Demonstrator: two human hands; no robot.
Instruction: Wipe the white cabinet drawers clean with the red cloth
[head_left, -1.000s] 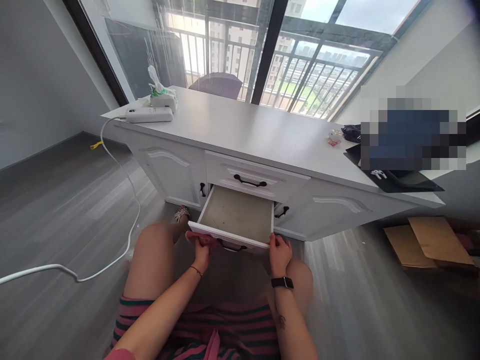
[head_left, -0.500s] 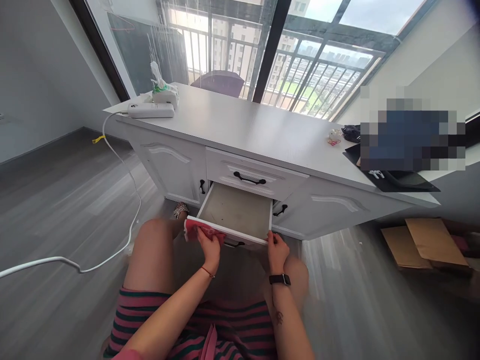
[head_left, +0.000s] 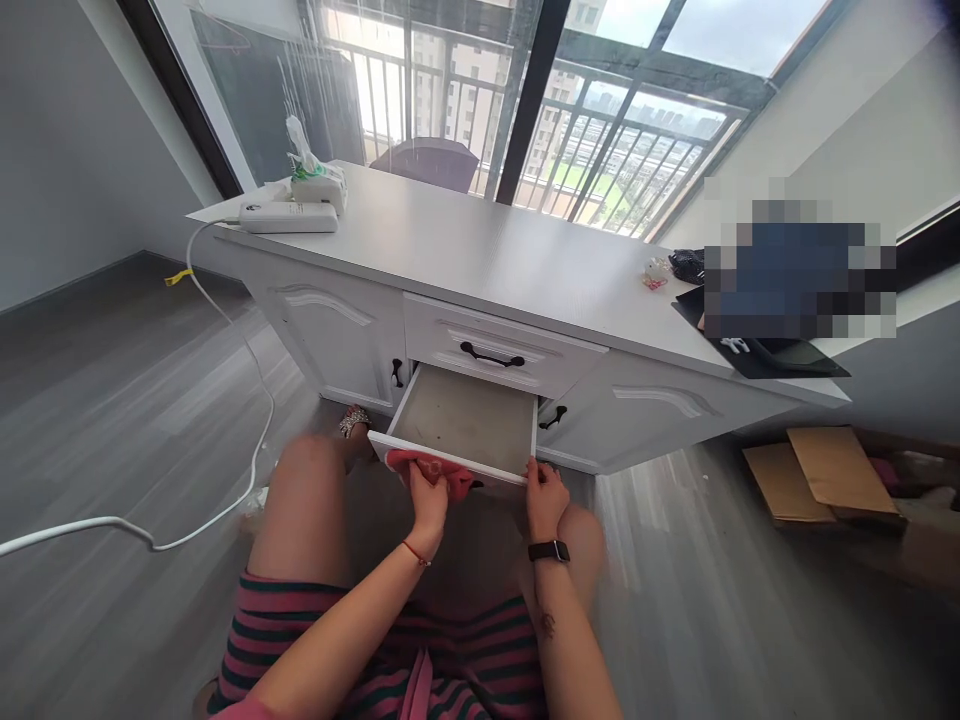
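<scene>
A white drawer (head_left: 465, 415) stands pulled out of the white cabinet (head_left: 495, 255), its grey-brown bottom bare apart from small specks. My left hand (head_left: 430, 505) presses a red cloth (head_left: 442, 474) against the outer face of the drawer front, left of centre, with the fingers closed on the cloth. The cloth partly hides the drawer's black handle. At the right end of the drawer front, my right hand (head_left: 546, 498) grips the corner, fingers on the top edge.
Above is a closed drawer with a black handle (head_left: 492, 356). A power strip (head_left: 289, 217) and a tissue pack (head_left: 319, 185) lie on the cabinet top's left; a black mat (head_left: 795, 358) is at right. A white cable (head_left: 262, 430) crosses the floor at left. Cardboard (head_left: 840, 470) lies right.
My left hand and the red cloth have moved right along the drawer front, uncovering its left end. My right hand still holds the corner. The view has shifted slightly.
</scene>
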